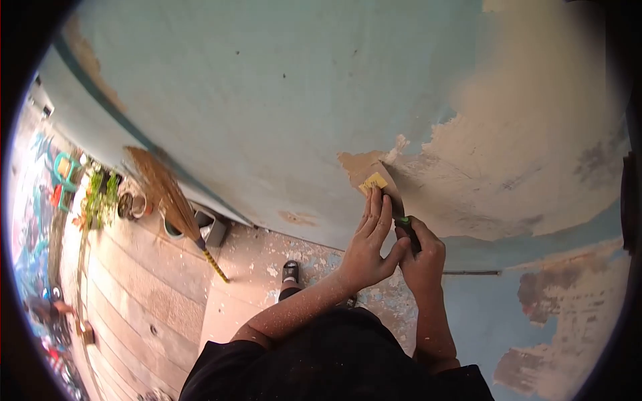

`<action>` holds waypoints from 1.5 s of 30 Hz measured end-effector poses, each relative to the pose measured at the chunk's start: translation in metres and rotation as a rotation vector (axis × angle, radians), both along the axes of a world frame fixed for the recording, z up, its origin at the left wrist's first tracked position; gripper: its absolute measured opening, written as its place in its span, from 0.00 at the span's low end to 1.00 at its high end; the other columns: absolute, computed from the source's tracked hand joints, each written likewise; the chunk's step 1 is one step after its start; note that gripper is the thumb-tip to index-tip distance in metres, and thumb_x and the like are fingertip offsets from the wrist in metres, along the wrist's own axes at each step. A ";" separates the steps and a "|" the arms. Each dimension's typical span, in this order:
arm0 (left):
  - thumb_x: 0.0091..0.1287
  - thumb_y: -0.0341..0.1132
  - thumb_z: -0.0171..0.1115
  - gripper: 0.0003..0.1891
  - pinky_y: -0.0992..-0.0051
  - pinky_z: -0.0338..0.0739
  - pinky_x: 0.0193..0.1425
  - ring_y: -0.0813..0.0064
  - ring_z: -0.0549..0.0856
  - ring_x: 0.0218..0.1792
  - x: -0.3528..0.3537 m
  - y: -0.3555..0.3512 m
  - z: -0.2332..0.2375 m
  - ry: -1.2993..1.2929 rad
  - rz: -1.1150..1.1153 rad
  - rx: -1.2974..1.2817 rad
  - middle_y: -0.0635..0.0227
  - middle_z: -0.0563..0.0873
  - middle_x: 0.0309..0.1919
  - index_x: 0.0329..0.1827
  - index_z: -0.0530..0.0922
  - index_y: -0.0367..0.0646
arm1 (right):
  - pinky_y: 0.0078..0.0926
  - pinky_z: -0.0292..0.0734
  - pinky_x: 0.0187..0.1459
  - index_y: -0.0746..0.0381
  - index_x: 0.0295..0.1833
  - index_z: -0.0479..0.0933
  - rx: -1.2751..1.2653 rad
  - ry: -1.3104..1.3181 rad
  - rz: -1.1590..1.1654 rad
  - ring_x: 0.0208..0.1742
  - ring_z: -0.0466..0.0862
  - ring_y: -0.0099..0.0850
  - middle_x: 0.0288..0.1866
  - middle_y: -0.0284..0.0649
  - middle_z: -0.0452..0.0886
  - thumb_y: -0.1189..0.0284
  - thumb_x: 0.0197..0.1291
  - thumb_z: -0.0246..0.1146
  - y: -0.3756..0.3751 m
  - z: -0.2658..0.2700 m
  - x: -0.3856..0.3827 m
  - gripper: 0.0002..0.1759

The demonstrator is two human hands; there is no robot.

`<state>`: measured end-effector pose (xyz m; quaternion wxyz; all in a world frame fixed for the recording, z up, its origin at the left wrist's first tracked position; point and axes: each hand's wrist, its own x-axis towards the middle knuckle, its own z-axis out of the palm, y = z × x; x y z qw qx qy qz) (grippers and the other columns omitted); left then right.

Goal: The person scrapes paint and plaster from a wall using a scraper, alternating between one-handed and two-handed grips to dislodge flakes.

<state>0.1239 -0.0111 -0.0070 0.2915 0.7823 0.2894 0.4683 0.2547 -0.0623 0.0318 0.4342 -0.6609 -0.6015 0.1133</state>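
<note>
A scraper with a wide metal blade (391,185) and a dark handle with a green part lies against the painted wall (287,107). My right hand (422,255) is wrapped round its handle. On the blade's yellow label (376,181) rest the fingertips of my left hand (369,244), its fingers stretched out and the thumb towards the handle. The blade's edge meets a bare brownish patch where the blue-green paint is off. To the right spreads a large pale area (495,180) with ragged paint edges.
A broom (167,194) leans against the wall at the left, near plant pots (134,205) and a grey container (212,230). Paint flakes (314,257) litter the floor round my sandalled foot (290,271). Another person (50,311) is at the far left.
</note>
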 end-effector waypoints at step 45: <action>0.69 0.29 0.64 0.36 0.58 0.85 0.54 0.34 0.82 0.60 0.023 -0.011 0.030 -0.031 0.428 -0.017 0.18 0.65 0.69 0.74 0.57 0.19 | 0.32 0.80 0.58 0.72 0.75 0.67 -0.156 0.108 0.342 0.60 0.87 0.39 0.61 0.55 0.85 0.75 0.72 0.55 -0.001 -0.010 0.019 0.28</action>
